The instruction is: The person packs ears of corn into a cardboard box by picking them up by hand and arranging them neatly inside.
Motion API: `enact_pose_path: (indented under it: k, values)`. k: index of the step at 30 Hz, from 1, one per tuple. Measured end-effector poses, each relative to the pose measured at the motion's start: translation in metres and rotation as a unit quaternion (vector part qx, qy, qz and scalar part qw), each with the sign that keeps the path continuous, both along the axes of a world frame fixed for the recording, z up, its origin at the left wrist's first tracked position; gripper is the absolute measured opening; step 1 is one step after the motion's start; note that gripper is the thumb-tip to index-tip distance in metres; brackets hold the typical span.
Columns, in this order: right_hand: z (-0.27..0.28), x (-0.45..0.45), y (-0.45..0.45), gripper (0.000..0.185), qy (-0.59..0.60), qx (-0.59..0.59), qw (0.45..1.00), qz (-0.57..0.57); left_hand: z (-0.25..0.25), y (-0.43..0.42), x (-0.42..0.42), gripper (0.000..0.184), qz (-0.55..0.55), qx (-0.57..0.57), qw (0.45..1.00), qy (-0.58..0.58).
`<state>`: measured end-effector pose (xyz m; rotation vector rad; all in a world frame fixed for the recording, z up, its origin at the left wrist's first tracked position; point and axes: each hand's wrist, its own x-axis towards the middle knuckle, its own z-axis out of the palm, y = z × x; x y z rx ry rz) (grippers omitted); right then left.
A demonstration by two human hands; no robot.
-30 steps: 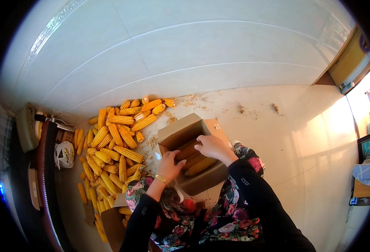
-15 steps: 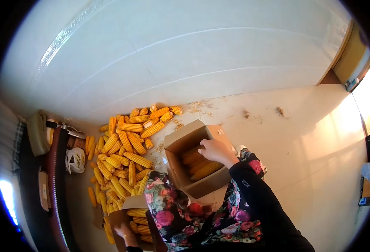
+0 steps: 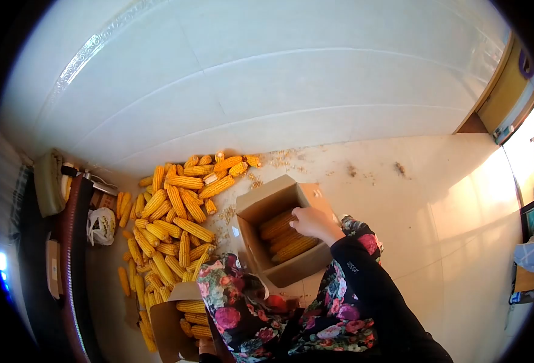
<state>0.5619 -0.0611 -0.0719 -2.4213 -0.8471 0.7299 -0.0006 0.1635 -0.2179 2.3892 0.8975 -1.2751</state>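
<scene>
Pale tiled floor (image 3: 412, 242), sunlit at the far right, meeting a glossy light wall (image 3: 309, 78). Heap of yellow corn cobs (image 3: 173, 209), husked, piled on the floor at the left; loose kernels (image 3: 282, 158) scattered along the wall base. One open cardboard box (image 3: 297, 268), standing beside the heap, tilted in view, with several corn cobs (image 3: 294, 247) lying side by side inside. Right hand (image 3: 312, 224), black-sleeved, over that box's right side, fingers curled above the cobs; whether it grips one cannot be told. Second cardboard box (image 3: 167, 331), lower left, partly filled with cobs; left hand (image 3: 207, 346) low in it, mostly hidden, hold not discernible. Floral-patterned clothing (image 3: 230, 302) over the knees, between both boxes. White plastic bag (image 3: 101, 226), left of the heap.
</scene>
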Motion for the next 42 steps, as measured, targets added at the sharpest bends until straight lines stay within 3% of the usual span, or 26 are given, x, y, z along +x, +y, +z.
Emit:
enact_pose_path:
  k: [3, 6, 7, 9, 10, 13, 15, 19, 22, 26, 28, 31, 33, 35, 37, 39, 40, 42]
  values:
    - [-0.008, 0.003, 0.002, 0.034, -0.002, -0.011, 1.000, 0.011, -0.034, 0.003, -0.038, 0.038, 0.154, 0.047, 0.984, -0.078]
    - [-0.002, 0.000, 0.003, 0.035, 0.003, -0.017, 1.000, 0.020, -0.062, -0.006, -0.057, 0.030, 0.285, 0.087, 0.925, -0.236]
    - [-0.001, 0.000, 0.004, 0.035, 0.003, -0.019, 1.000, 0.023, -0.064, -0.006, -0.062, 0.034, 0.267, 0.051, 0.949, -0.159]
    - [-0.002, -0.001, 0.004, 0.035, 0.000, -0.031, 0.999, 0.039, -0.010, -0.021, -0.021, 0.043, 0.206, -0.031, 0.978, -0.007]
    - [-0.002, -0.001, 0.004, 0.035, 0.001, -0.032, 0.999, 0.042, -0.010, -0.022, -0.014, 0.044, 0.191, -0.025, 0.981, 0.000]
    - [-0.002, -0.002, 0.006, 0.035, 0.000, -0.023, 0.999, 0.046, -0.014, -0.025, -0.017, 0.045, 0.218, -0.008, 0.975, -0.038]
    - [0.000, 0.000, 0.006, 0.045, 0.017, -0.034, 0.998, 0.055, -0.016, -0.026, -0.018, 0.046, 0.251, -0.009, 0.965, -0.071]
    - [0.003, -0.002, 0.006, 0.045, 0.020, -0.031, 0.998, 0.053, -0.007, -0.023, -0.012, 0.048, 0.352, -0.042, 0.920, -0.164]
    - [0.002, -0.002, 0.005, 0.045, 0.028, -0.038, 0.997, 0.059, 0.007, -0.020, -0.009, 0.051, 0.532, -0.154, 0.775, -0.303]
    - [0.000, -0.001, 0.002, 0.035, 0.004, 0.007, 0.999, 0.048, 0.041, 0.006, 0.009, 0.054, 0.703, -0.292, 0.443, -0.473]
    - [-0.002, -0.002, 0.002, 0.035, 0.005, 0.010, 0.998, 0.055, 0.080, 0.024, 0.037, 0.053, 0.764, -0.235, 0.311, -0.514]
    - [0.000, -0.003, 0.004, 0.035, 0.005, 0.013, 0.999, 0.047, 0.153, 0.052, 0.101, 0.046, 0.600, -0.208, 0.369, -0.678]
    - [-0.001, -0.001, 0.004, 0.035, -0.007, 0.020, 0.999, 0.041, 0.211, 0.048, 0.167, 0.045, 0.540, -0.293, 0.372, -0.696]
    - [-0.001, 0.001, 0.002, 0.036, -0.001, 0.039, 0.999, 0.033, 0.242, 0.037, 0.233, 0.044, 0.474, -0.369, 0.424, -0.678]
    - [0.000, 0.003, 0.008, 0.037, 0.001, 0.055, 0.998, 0.025, 0.251, 0.024, 0.295, 0.044, 0.472, -0.409, 0.472, -0.622]
    - [-0.003, 0.008, 0.006, 0.038, 0.026, 0.126, 0.991, -0.018, 0.230, 0.021, 0.346, 0.045, 0.380, -0.477, 0.591, -0.528]
    - [-0.002, 0.011, 0.003, 0.038, 0.021, 0.120, 0.992, -0.023, 0.224, 0.007, 0.372, 0.046, 0.353, -0.494, 0.614, -0.504]
    - [0.003, 0.016, 0.003, 0.051, 0.213, 0.224, 0.941, -0.137, 0.192, -0.016, 0.405, 0.047, 0.324, -0.536, 0.638, -0.448]
